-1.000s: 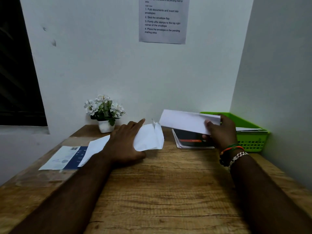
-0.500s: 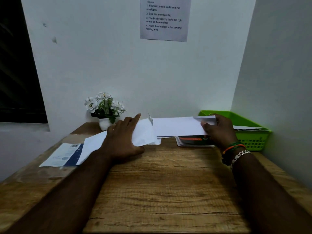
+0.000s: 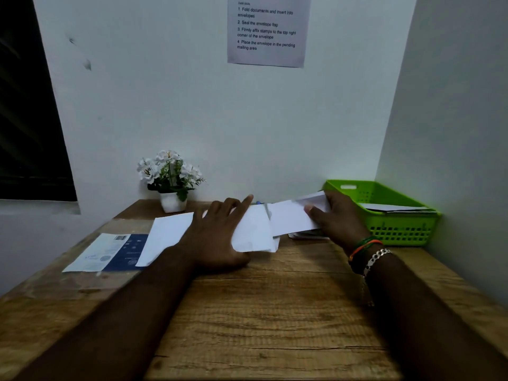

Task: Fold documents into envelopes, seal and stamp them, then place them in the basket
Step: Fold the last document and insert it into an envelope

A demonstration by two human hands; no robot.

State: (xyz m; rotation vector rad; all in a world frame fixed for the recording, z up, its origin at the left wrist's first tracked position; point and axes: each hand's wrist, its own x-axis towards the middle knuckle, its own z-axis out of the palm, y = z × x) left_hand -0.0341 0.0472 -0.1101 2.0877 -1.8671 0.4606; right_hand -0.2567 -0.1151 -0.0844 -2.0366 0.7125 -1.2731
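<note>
A small white pot of white flowers (image 3: 171, 180) stands at the back of the wooden bench (image 3: 269, 312), against the white wall (image 3: 220, 111). A printed sheet of numbered instructions (image 3: 266, 30) hangs on that wall above. A dark window (image 3: 27, 111) fills the left side.

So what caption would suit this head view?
Right hand slides folded paper into the envelope under the left hand.
</note>
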